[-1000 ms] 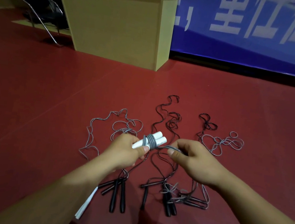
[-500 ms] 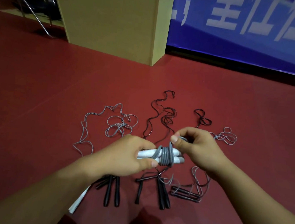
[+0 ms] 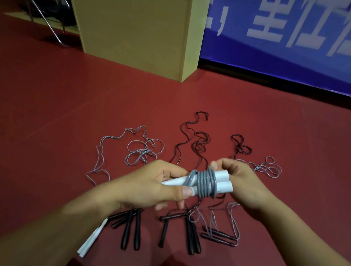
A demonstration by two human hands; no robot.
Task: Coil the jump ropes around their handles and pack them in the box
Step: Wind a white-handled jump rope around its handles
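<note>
A tan wooden box (image 3: 136, 25) stands at upper centre of the frame on a red floor (image 3: 42, 106). Loose jump ropes (image 3: 199, 148) sprawl at centre. Lower centre, the left hand (image 3: 153, 187) grips two white handles (image 3: 223, 183); the right hand (image 3: 241, 184) pinches the grey cord (image 3: 205, 183) coiled around them. The cord looks light, springy and likely to unwind; hold the handles and pin the coil.
</note>
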